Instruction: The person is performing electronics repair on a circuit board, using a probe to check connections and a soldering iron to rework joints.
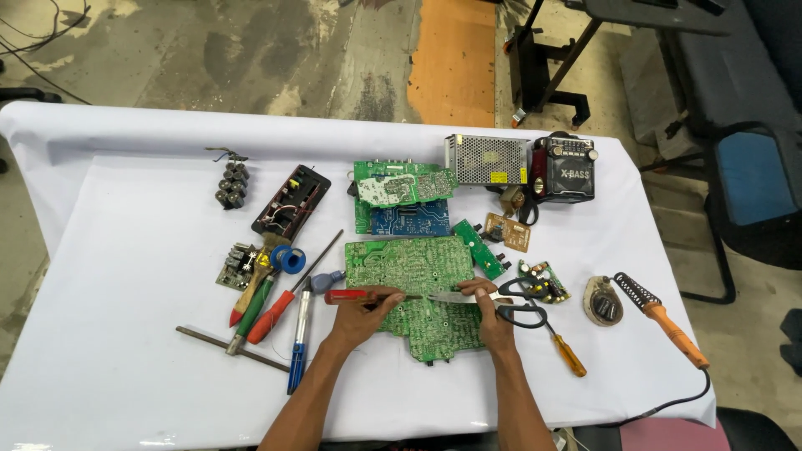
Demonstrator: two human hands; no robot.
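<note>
L fingers (pixel 368 302) are curled shut round a red-handled screwdriver (pixel 355 296), shaft lying flat across the big green circuit board (pixel 409 284) at table centre-front. R fingers (pixel 483 292) pinch the black-handled scissors (pixel 510 305) by the blades, tips pointing toward the driver tip; both tools rest on the board. Looks to me like a probing/prying step on the board's solder side. I'd judge the next move needs the board pinned steady and light pressure. Other drivers (pixel 267 313) lie to the L, soldering iron (pixel 664 317) well apart R, on the white table (pixel 125 250).
</note>
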